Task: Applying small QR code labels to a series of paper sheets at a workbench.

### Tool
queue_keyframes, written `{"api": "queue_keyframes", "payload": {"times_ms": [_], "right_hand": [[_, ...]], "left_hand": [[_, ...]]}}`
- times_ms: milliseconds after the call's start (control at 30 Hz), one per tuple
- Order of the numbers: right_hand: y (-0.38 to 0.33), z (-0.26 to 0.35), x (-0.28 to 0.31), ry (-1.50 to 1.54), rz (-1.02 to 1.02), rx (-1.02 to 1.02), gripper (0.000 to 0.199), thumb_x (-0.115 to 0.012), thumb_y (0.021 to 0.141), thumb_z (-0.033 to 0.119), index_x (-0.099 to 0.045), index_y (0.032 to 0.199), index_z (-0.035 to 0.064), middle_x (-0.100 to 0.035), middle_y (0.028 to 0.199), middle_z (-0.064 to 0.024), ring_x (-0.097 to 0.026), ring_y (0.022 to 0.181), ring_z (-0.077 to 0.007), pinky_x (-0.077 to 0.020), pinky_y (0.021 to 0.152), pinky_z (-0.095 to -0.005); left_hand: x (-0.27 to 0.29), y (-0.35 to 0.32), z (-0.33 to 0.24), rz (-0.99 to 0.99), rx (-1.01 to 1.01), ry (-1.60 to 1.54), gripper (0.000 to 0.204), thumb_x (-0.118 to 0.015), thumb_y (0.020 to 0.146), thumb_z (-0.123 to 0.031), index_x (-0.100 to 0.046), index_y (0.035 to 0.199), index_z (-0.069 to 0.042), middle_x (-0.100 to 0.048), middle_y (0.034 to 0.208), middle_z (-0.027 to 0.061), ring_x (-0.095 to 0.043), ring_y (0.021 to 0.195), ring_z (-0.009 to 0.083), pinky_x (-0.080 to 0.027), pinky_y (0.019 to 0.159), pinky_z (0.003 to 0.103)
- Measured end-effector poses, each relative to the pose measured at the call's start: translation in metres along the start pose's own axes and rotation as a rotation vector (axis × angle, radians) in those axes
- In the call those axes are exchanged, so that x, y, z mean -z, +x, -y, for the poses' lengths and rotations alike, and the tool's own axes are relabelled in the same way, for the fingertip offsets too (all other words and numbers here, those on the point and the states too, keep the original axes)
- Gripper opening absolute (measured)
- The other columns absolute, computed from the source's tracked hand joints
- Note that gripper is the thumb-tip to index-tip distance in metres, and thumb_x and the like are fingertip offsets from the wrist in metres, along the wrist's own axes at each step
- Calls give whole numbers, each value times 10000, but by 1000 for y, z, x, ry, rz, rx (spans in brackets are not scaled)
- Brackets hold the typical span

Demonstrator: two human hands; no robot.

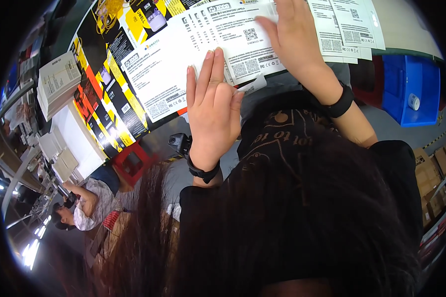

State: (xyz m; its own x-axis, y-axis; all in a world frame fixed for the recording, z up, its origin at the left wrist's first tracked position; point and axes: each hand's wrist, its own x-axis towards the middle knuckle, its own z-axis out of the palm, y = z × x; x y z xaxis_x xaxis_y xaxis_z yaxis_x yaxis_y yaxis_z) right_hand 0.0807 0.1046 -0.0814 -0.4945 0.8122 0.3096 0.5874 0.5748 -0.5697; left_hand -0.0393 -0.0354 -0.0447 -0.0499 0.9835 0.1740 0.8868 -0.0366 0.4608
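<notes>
Workroom with grey floor (262,88), seen from above; lamps (31,252) glow at lower left of the frame.

Item: white printed sheets (178,54), label-like, with codes and small text, overlapping in a slanted band across the top centre; one edge curls up near the left thumb.

Item: left hand (213,109), centre of the frame, back upward, fingers extended and laid on the white printed sheets; grip loose, nothing seen clasped. Dark wristband (203,173) below it, with a small black device (179,142) alongside.

Item: right hand (295,42), top centre, over the same sheets; thumb spread wide from the fingers, whose tips are cut off by the upper edge; nothing seen held. Black wristband (341,103) at that wrist.

Item: further white sheets (349,29), fanned, upper right of centre.

Item: black-and-yellow printed sheets (121,106), upper left, partly under the white ones; tangled yellow strands (106,17) near the top.

Item: stack of pale cards (59,81), upper left.

Item: blue bin (406,74), right, containing a white cylindrical object (414,102).

Item: cardboard boxes (428,173), right edge.

Item: red stool (134,163), left of centre; co-worker (91,203) in a pale top, lower left.
</notes>
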Motion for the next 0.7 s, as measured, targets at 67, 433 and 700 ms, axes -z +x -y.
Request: {"api": "queue_keyframes", "payload": {"times_ms": [67,433,700], "right_hand": [[-1,-5,2,143,-50,19,489,-622,788,82,-409,1227,40,-447,1045,-202,-449,960,-350,-363,869,-399],[-8,10,26,165,230,469,474,-627,812,139,-481,1261,98,-533,1240,-85,-511,1114,-258,-400,928,-388],[2,-22,34,514,-288,499,287,-615,804,47,-560,1085,27,-575,990,-141,-556,888,-221,-436,793,-303]], "left_hand": [[0,-1,0,-3,-1,0,164,-586,783,-66,-431,740,-34,-408,1344,226,-341,1295,331,-188,1073,485],[-4,-3,5,-27,-13,-7,131,-571,799,-84,-456,763,-32,-407,1347,221,-343,1293,332,-180,1076,484],[-2,-3,2,-43,-8,-21,123,-561,811,-89,-468,752,-36,-416,1343,219,-343,1295,326,-176,1076,477]]}}
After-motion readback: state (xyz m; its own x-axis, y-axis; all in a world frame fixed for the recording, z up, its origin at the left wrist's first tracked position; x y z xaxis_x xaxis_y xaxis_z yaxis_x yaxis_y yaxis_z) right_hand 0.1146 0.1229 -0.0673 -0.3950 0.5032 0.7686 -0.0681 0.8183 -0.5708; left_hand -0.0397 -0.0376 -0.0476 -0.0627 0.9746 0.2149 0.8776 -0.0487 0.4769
